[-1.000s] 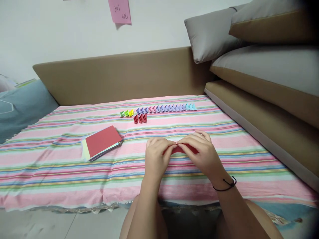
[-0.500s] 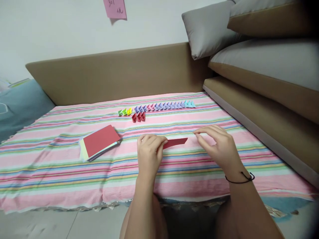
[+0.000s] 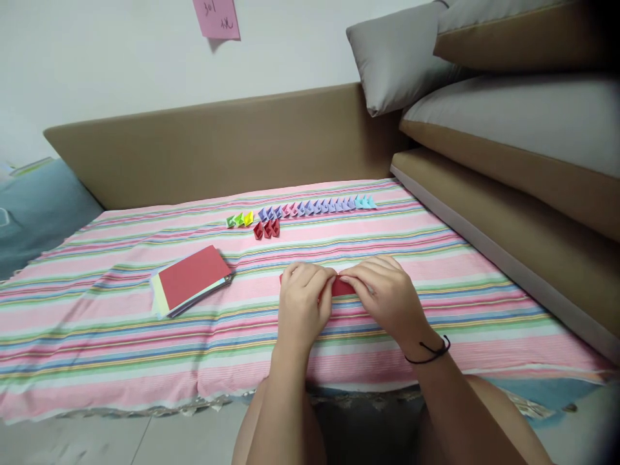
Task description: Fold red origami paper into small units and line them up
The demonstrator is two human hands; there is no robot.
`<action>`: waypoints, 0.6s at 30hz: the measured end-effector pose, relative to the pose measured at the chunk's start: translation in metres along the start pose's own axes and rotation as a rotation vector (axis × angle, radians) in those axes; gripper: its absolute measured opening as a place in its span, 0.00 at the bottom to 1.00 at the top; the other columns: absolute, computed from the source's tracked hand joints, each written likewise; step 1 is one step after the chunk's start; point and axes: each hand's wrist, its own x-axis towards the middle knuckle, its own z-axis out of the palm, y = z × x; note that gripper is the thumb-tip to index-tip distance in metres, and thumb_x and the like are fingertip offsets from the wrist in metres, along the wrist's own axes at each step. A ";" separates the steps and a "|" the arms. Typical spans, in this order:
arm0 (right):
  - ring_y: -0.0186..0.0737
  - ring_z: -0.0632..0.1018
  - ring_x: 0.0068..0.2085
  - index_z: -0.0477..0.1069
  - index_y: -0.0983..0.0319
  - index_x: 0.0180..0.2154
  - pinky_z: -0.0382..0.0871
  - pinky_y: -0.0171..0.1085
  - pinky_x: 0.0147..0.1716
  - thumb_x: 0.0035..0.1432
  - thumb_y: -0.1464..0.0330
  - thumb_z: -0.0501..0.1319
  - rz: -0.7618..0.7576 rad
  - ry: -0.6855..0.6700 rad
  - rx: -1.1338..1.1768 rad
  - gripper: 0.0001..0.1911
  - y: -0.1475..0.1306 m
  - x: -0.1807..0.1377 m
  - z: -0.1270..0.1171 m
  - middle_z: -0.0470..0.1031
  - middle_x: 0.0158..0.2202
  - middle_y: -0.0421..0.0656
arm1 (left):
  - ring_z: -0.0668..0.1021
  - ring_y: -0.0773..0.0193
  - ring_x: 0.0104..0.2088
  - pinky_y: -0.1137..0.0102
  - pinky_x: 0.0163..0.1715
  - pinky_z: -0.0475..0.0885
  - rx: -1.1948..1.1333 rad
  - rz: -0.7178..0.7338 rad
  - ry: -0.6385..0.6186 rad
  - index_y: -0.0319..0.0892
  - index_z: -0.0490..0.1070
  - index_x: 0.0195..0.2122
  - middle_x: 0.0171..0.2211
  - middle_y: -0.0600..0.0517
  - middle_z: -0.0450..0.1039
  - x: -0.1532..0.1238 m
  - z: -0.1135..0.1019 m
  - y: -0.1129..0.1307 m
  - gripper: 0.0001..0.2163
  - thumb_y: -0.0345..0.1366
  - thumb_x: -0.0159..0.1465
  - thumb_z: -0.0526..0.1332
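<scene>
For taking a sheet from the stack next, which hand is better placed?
Probably the left hand: it is nearer the paper stack than the right hand. Both hold the red paper, though.

Worn on the head, the one view faces forward and down, near the striped cloth (image 3: 116,345).

In front of the backrest (image 3: 217,145), the held paper (image 3: 343,289) is partly hidden by the fingers (image 3: 316,282); above the backrest, the note (image 3: 217,18) is cut off.

Passage between hands (image 3: 301,298) and paper stack (image 3: 194,276)
</scene>
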 end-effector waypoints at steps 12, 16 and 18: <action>0.41 0.76 0.34 0.75 0.58 0.31 0.65 0.42 0.38 0.58 0.72 0.59 0.022 0.148 -0.044 0.07 0.019 -0.004 -0.020 0.79 0.30 0.40 | 0.74 0.62 0.33 0.63 0.43 0.66 0.167 -0.025 0.172 0.43 0.70 0.35 0.30 0.51 0.75 -0.008 -0.024 -0.036 0.05 0.27 0.61 0.57; 0.42 0.76 0.35 0.75 0.59 0.32 0.65 0.42 0.38 0.59 0.72 0.58 0.047 0.155 -0.068 0.07 0.021 -0.005 -0.022 0.79 0.31 0.41 | 0.75 0.58 0.36 0.62 0.42 0.66 0.256 -0.132 0.364 0.43 0.71 0.36 0.32 0.48 0.75 -0.009 -0.031 -0.037 0.05 0.28 0.61 0.57; 0.41 0.76 0.35 0.75 0.59 0.32 0.64 0.42 0.38 0.59 0.72 0.58 0.015 0.122 -0.070 0.07 0.017 -0.004 -0.019 0.79 0.31 0.40 | 0.75 0.58 0.39 0.61 0.45 0.65 0.195 -0.074 0.309 0.43 0.70 0.37 0.35 0.48 0.76 -0.006 -0.028 -0.026 0.05 0.29 0.60 0.58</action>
